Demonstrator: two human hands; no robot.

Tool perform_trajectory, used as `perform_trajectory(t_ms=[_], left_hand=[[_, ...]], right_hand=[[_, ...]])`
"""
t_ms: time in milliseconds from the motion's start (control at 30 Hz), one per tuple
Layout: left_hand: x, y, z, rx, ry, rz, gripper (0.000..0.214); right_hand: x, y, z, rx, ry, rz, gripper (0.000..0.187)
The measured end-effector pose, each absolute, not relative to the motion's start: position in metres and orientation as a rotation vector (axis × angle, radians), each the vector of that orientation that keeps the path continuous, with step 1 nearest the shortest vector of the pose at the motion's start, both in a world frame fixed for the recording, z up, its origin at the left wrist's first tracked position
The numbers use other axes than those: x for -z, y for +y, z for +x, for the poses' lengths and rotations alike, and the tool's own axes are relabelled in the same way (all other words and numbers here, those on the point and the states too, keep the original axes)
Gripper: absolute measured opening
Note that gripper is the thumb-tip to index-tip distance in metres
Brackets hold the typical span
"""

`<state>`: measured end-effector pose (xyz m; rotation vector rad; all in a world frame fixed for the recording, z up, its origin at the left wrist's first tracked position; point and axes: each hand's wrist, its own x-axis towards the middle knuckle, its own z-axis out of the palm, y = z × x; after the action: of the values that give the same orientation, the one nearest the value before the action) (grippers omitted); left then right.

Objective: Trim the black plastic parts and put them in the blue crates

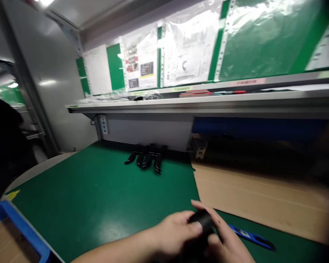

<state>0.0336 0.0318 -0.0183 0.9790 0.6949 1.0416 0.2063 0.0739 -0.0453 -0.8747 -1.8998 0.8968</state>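
Both my hands meet low in the frame over the green mat (93, 197). My left hand (175, 232) and my right hand (227, 243) are closed around a small black part (201, 219), with thumbs and fingers pinched on it. The part is blurred and I cannot make out its shape. A blue-handled tool (249, 237) lies on the mat just right of my right hand.
Several black parts (148, 159) lie in a row at the back of the mat. A flat cardboard sheet (263, 197) covers the right side. A blue bin (19, 228) sits at the lower left. A shelf (208, 104) with sleeved papers runs above. A dark figure (2, 146) stands at the left.
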Motion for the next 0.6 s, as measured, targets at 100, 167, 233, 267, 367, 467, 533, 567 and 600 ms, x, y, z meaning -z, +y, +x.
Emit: perform_trajectory(t_ms=[100, 167, 233, 267, 367, 467, 533, 567, 600], left_hand=[[0.013, 0.027, 0.017, -1.023, 0.749, 0.853, 0.048], [0.012, 0.029, 0.004, -1.021, 0.798, 0.711, 0.043], [0.014, 0.033, -0.005, -1.025, 0.829, 0.574, 0.043], [0.015, 0.034, -0.008, -1.027, 0.839, 0.537, 0.045], [0.015, 0.03, -0.009, -1.028, 0.846, 0.564, 0.051], [0.013, 0.025, -0.006, -1.023, 0.858, 0.601, 0.054], [0.011, 0.023, -0.005, -1.012, 0.874, 0.595, 0.052], [0.011, 0.024, -0.005, -1.004, 0.882, 0.594, 0.049], [0.012, 0.024, -0.005, -0.995, 0.89, 0.599, 0.046]], right_hand=[[0.03, 0.092, 0.23, -0.608, -1.945, -1.111, 0.051], [0.025, 0.108, 0.249, -0.407, -2.068, -1.304, 0.039], [0.029, 0.121, 0.265, -0.318, -2.174, -1.425, 0.029], [0.033, 0.126, 0.269, -0.319, -2.213, -1.448, 0.025], [0.044, 0.132, 0.271, -0.377, -2.301, -1.417, 0.015], [0.045, 0.128, 0.264, -0.404, -2.375, -1.359, 0.015], [0.043, 0.124, 0.262, -0.425, -2.414, -1.33, 0.013], [0.041, 0.122, 0.262, -0.437, -2.431, -1.321, 0.015], [0.04, 0.121, 0.262, -0.448, -2.443, -1.315, 0.017]])
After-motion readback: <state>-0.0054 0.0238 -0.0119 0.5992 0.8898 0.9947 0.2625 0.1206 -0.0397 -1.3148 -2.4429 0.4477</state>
